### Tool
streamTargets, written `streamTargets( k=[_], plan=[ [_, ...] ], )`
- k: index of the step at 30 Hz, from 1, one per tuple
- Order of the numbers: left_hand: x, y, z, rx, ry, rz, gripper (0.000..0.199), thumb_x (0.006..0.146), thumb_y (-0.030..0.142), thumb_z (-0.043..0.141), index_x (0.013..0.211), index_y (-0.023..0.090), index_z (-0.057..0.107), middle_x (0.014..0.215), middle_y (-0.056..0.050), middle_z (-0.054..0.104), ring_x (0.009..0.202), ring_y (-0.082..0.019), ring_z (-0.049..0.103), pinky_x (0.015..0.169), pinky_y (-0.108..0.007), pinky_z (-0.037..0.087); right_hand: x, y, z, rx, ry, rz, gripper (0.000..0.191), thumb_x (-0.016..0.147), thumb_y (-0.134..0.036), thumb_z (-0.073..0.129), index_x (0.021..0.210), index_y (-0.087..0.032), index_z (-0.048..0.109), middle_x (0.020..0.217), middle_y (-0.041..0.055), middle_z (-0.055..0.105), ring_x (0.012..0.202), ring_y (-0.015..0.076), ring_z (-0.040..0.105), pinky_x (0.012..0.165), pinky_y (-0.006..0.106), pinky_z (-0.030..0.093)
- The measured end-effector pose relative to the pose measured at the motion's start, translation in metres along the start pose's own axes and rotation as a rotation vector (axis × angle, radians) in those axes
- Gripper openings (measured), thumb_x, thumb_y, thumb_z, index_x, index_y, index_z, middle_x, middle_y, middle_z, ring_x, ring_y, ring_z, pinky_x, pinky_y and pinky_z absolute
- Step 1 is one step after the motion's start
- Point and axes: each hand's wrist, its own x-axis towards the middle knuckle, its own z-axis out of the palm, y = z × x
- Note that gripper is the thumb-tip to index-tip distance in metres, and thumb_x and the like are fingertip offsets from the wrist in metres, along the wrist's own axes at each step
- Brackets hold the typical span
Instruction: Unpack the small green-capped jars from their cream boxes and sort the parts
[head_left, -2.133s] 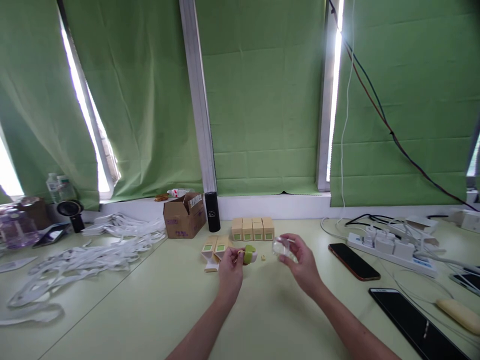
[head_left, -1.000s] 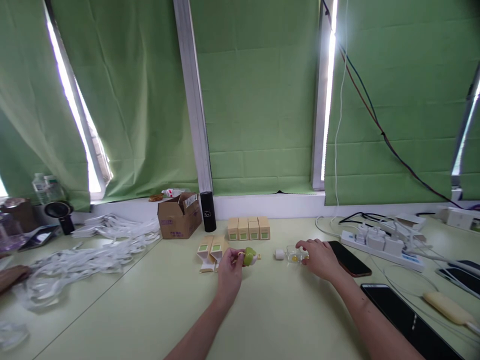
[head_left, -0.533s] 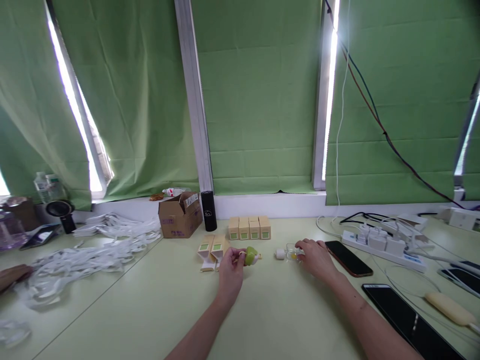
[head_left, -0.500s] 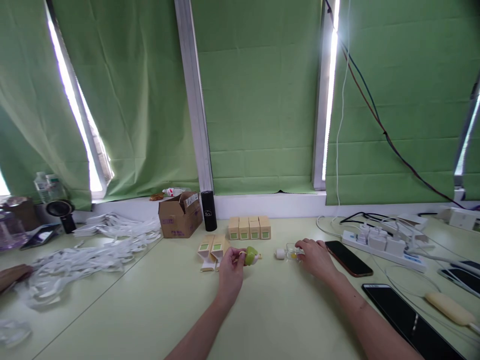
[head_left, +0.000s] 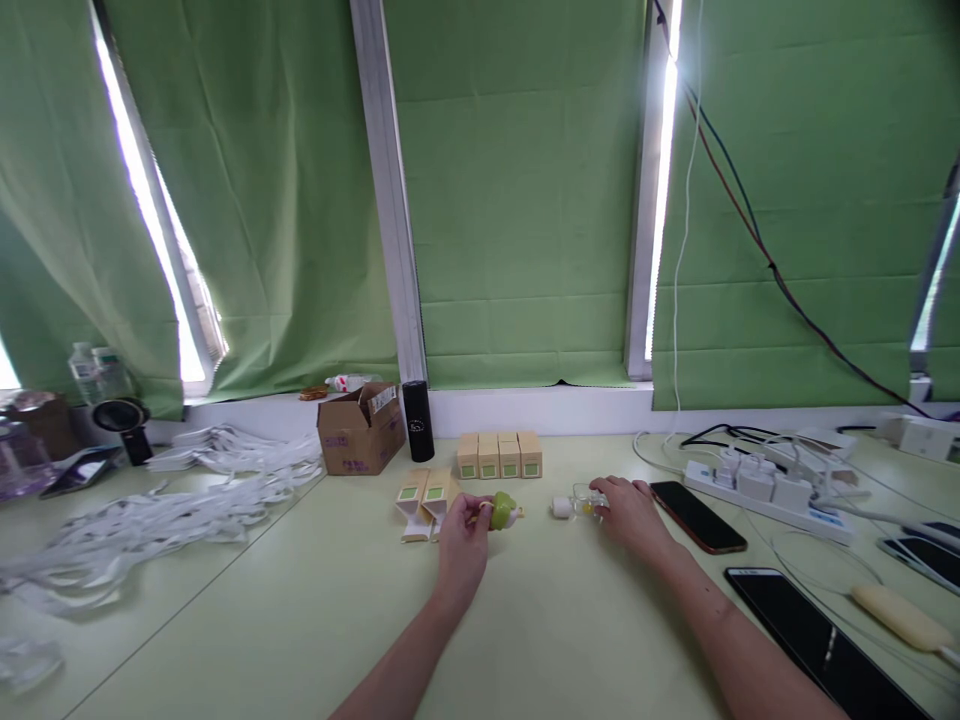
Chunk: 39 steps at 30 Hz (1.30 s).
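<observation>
My left hand [head_left: 463,542] is closed in a pinch on a small green, rounded trinket [head_left: 503,511] with a whitish end and a yellow tip; its exact kind is not clear. To the right, my right hand [head_left: 634,512] has its fingers closed round the right end of a small clear bottle [head_left: 584,503] with a white cap [head_left: 560,508], which lies on its side on the table. Something yellowish shows inside the bottle. Just behind my left hand stand two kraft cartons [head_left: 412,497] with green labels and opened flaps.
Several closed kraft boxes [head_left: 499,457] stand in a row at the back, near a black cylinder [head_left: 417,421] and a brown cardboard box [head_left: 361,430]. White straps [head_left: 187,505] spread over the left. Phones [head_left: 698,516], a power strip [head_left: 766,500] and cables fill the right.
Both of my hands stay almost still, holding the same things. Another person's hand at the far left edge has gone out of view.
</observation>
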Motion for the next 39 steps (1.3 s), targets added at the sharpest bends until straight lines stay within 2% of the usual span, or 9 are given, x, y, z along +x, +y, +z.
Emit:
streamTargets(
  k=[4,12,18,20,25,29,33,39],
  plan=[
    [0.0,0.0,0.0,-0.005,0.0,0.002,0.04,0.08,0.057,0.075,0.082,0.019,0.061,0.095,-0.011,0.076,0.085,-0.023,0.073,0.074,-0.034,0.059,0.001,0.0,0.0,0.015,0.016,0.008,0.028,0.092,-0.016,0.057,0.117,-0.023,0.067,0.114,0.0094,0.074,0.106,0.025,0.067,0.091,0.036,0.031],
    [0.0,0.0,0.0,-0.021,-0.004,-0.003,0.041,0.08,0.056,0.077,0.082,0.019,0.062,0.096,-0.012,0.076,0.086,-0.024,0.073,0.075,-0.036,0.059,0.0,0.0,0.001,0.033,0.069,0.015,0.028,0.091,-0.011,0.057,0.114,-0.022,0.066,0.11,0.0082,0.075,0.103,0.0243,0.068,0.089,0.036,0.033],
    [0.001,0.0,0.001,-0.074,-0.011,-0.029,0.044,0.076,0.059,0.08,0.082,0.019,0.061,0.092,-0.01,0.077,0.082,-0.022,0.073,0.076,-0.035,0.059,-0.005,-0.012,-0.013,0.035,0.213,0.003,0.031,0.09,-0.012,0.056,0.119,-0.02,0.062,0.127,0.0127,0.067,0.12,0.0296,0.058,0.1,0.041,0.034],
    [0.001,0.002,0.001,-0.1,-0.022,-0.047,0.048,0.073,0.061,0.082,0.08,0.019,0.06,0.088,-0.009,0.077,0.08,-0.022,0.073,0.074,-0.035,0.059,-0.008,-0.023,-0.018,0.073,0.29,-0.07,0.033,0.09,-0.011,0.054,0.121,-0.02,0.061,0.129,0.0131,0.065,0.123,0.0298,0.056,0.103,0.042,0.036],
    [-0.002,0.009,0.003,-0.165,-0.07,-0.118,0.056,0.068,0.068,0.082,0.079,0.018,0.059,0.072,-0.005,0.073,0.066,-0.02,0.071,0.067,-0.037,0.063,-0.023,-0.065,-0.019,0.223,0.447,-0.418,0.04,0.093,-0.015,0.053,0.132,-0.022,0.055,0.131,0.0134,0.064,0.122,0.0324,0.056,0.104,0.05,0.043],
    [-0.008,0.017,0.005,-0.199,-0.112,-0.168,0.056,0.07,0.066,0.082,0.079,0.016,0.06,0.069,-0.004,0.072,0.061,-0.017,0.069,0.06,-0.033,0.063,-0.035,-0.097,-0.012,0.306,0.466,-0.665,0.053,0.094,-0.01,0.051,0.145,-0.02,0.045,0.14,0.0168,0.06,0.128,0.0325,0.055,0.103,0.053,0.05],
    [-0.011,0.02,0.007,-0.22,-0.148,-0.205,0.057,0.068,0.067,0.083,0.078,0.017,0.057,0.064,-0.002,0.07,0.055,-0.016,0.067,0.054,-0.03,0.06,-0.042,-0.113,-0.009,0.358,0.464,-0.732,0.051,0.095,-0.007,0.048,0.145,-0.019,0.046,0.142,0.0163,0.06,0.128,0.03,0.058,0.1,0.048,0.056],
    [-0.013,0.02,0.01,-0.159,-0.201,-0.225,0.06,0.068,0.072,0.079,0.076,0.02,0.051,0.053,0.002,0.064,0.042,-0.014,0.061,0.039,-0.024,0.051,-0.042,-0.114,-0.009,0.446,0.47,-0.751,0.046,0.099,-0.006,0.045,0.142,-0.022,0.049,0.137,0.0153,0.064,0.122,0.0277,0.063,0.095,0.046,0.06]
  ],
)
